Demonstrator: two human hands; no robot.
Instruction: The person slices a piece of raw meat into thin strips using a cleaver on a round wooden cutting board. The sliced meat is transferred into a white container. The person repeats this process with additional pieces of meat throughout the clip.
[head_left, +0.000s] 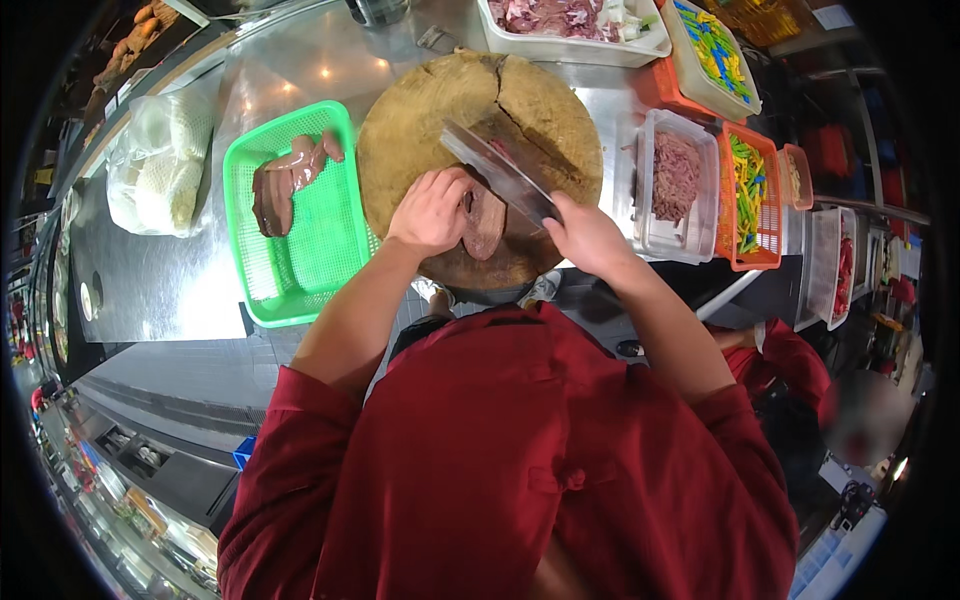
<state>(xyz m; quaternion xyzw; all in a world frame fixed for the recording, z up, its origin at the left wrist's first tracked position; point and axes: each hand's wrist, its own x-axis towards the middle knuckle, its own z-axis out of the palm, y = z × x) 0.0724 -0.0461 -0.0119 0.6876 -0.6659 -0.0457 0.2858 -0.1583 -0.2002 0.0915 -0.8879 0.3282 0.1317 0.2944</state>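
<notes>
A round wooden chopping block, cracked on its far side, stands before me on a steel worktop. My left hand presses its bent fingertips on a brownish-pink piece of meat near the block's front. In my right hand is the handle of a cleaver. The broad blade slants up and left across the block, right beside the left fingers and the meat. Some dark red meat shows behind the blade, partly hidden by it. Left of the block, a green plastic basket contains several smooth slabs of liver.
Right of the block are a clear tub of shredded meat and an orange basket of coloured plastic pieces. A white tray of raw meat sits behind. A bagged white bundle lies far left. A co-worker is at right.
</notes>
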